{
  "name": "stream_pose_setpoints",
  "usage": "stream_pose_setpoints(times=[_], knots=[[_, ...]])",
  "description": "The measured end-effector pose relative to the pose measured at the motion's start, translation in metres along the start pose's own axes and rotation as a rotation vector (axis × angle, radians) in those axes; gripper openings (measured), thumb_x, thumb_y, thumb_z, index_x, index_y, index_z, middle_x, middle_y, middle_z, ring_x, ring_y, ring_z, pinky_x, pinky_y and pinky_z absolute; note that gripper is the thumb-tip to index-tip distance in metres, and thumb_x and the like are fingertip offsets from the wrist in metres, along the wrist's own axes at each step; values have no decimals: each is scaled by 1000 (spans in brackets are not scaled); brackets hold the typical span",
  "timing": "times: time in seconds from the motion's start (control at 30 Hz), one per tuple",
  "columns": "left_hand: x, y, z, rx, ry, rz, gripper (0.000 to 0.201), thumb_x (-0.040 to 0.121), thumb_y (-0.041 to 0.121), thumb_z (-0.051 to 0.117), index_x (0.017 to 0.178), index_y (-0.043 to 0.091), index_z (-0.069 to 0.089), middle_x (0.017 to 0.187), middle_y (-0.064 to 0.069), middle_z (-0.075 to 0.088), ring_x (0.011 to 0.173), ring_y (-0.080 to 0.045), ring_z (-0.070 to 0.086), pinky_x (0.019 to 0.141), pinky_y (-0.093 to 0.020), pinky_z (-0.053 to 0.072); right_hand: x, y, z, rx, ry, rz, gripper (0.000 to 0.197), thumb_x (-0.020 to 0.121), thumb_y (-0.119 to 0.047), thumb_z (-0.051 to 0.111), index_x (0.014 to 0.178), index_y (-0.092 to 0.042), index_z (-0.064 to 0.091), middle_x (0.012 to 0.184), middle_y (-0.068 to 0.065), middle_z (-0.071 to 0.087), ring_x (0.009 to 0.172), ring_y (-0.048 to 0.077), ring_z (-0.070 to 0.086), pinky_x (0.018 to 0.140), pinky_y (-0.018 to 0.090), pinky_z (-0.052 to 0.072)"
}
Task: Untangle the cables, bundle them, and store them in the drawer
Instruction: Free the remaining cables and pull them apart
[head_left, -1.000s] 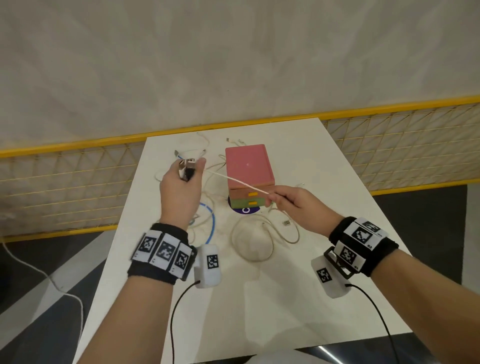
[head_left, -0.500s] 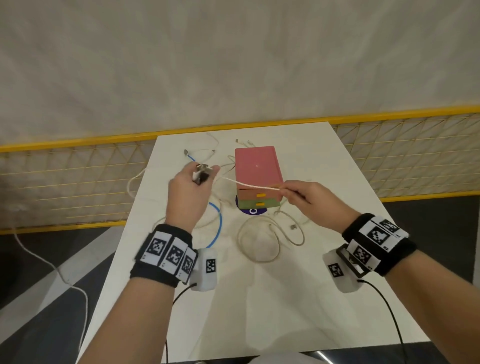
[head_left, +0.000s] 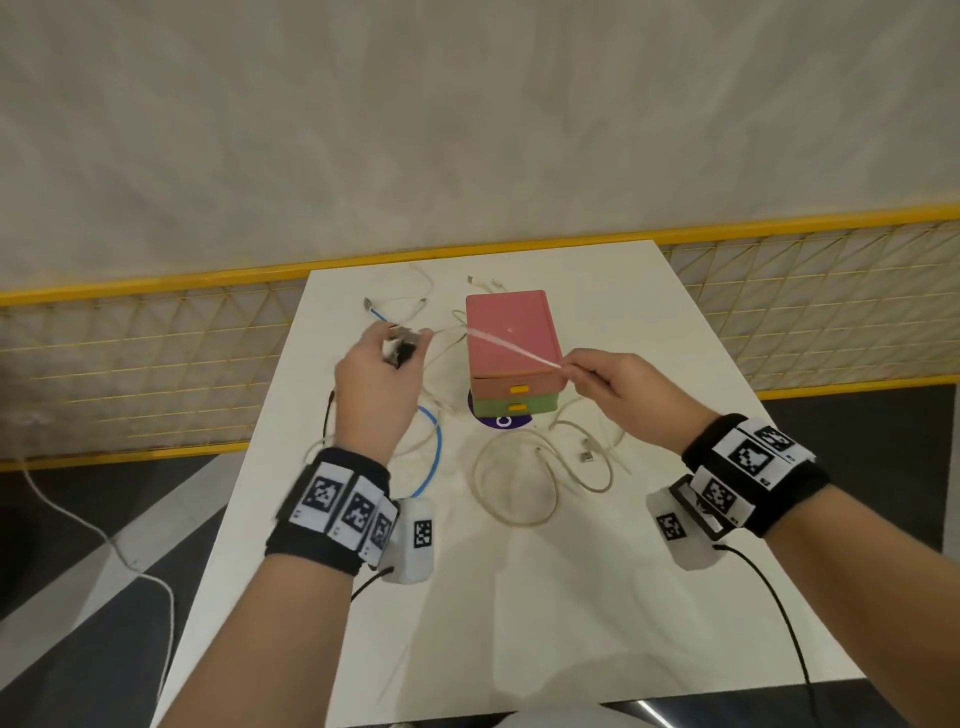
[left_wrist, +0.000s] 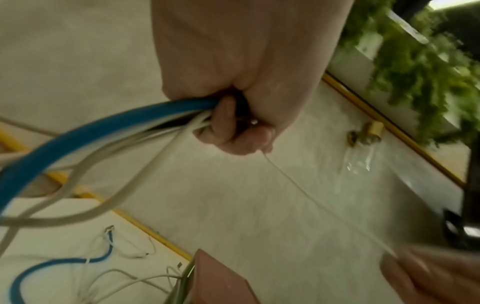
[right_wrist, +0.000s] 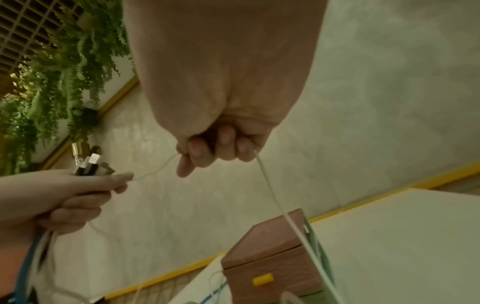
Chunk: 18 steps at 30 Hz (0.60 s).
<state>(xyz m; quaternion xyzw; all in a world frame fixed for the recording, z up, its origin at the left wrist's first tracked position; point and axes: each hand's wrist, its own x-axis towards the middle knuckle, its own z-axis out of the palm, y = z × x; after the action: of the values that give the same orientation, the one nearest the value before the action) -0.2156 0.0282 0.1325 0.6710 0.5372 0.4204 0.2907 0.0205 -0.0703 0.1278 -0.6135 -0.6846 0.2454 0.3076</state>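
My left hand (head_left: 387, 364) is raised over the table's left side and grips a bunch of cable ends (head_left: 402, 344), with plugs sticking out of the fist (right_wrist: 91, 163). A blue cable (left_wrist: 103, 127) and several white ones hang from it. My right hand (head_left: 574, 370) pinches a thin white cable (head_left: 511, 347), which runs taut from the left fist across the top of the pink and green drawer box (head_left: 519, 317). Both of the box's drawers, with yellow handles (head_left: 518, 388), are closed. From the right hand (right_wrist: 215, 150) the cable (right_wrist: 275, 197) drops past the box (right_wrist: 272, 257).
A beige cable (head_left: 514, 488) lies in loose loops on the white table (head_left: 545, 623), in front of the box. More white and blue cable ends (head_left: 395, 306) lie at the far left. A yellow mesh railing (head_left: 156, 364) runs behind the table.
Both hands kept their grips. My right hand has risen slightly, so the taut white cable now crosses the box's top instead of its front edge.
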Motion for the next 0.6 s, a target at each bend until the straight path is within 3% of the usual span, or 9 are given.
stream_pose_setpoints(times=[0.1,0.17,0.23,0.3,0.37,0.43,0.47,0.5,0.6], knots=[[-19,18,22,-159,-189,6,35,89,34,65,123,37,56,70,10,59,48,-4,52,50,-25,48,11,-9,10,7,17,-49,23,101,-17,42,91,-7,61,68,-26,57,67,-7,54,61,10,36],[-30,27,32,-226,-295,8,68,90,25,64,145,44,29,67,7,61,46,-3,53,47,-20,44,17,-15,13,4,21,-96,26,101,-21,43,89,-4,58,68,-14,57,64,1,53,60,16,38],[-29,28,35,-231,-225,49,91,90,19,63,151,45,1,64,1,62,51,-11,58,52,-21,46,20,-20,13,-19,11,-102,25,100,-24,43,92,-8,60,73,-8,59,66,2,54,62,22,41],[-27,29,31,-173,-146,137,94,90,19,63,149,49,-3,66,-8,65,55,-19,61,57,-23,52,21,-20,10,-70,3,-77,24,100,-25,43,94,-12,62,73,-19,57,67,-7,54,63,16,39],[-26,31,29,-149,-265,181,75,90,20,63,144,52,23,70,-10,65,52,-18,60,56,-25,53,21,-21,8,-127,8,-76,21,100,-23,43,93,-17,62,70,-17,57,63,0,54,60,20,39],[-26,30,32,-89,-397,176,29,92,33,63,119,34,56,65,-4,62,44,-11,55,51,-24,46,21,-23,8,-96,-9,-86,19,99,-19,43,92,-16,61,69,-7,58,61,12,52,59,29,42],[-25,26,33,-63,-413,159,21,91,40,62,107,26,62,62,1,60,42,-9,52,51,-23,43,21,-25,8,-57,-27,-82,18,98,-17,44,92,-14,61,69,-4,56,58,14,49,58,30,42],[-24,23,33,-62,-416,156,21,90,43,63,98,24,63,61,4,58,43,-7,49,51,-22,41,20,-26,8,3,-40,-68,16,98,-16,47,94,-11,61,70,-1,55,56,12,48,56,29,42],[-22,18,27,-94,-292,181,13,89,36,67,81,31,57,63,10,56,46,-1,45,50,-14,37,16,-23,7,166,-63,-15,17,94,-14,57,110,-10,58,85,-1,58,52,0,51,53,10,41]])
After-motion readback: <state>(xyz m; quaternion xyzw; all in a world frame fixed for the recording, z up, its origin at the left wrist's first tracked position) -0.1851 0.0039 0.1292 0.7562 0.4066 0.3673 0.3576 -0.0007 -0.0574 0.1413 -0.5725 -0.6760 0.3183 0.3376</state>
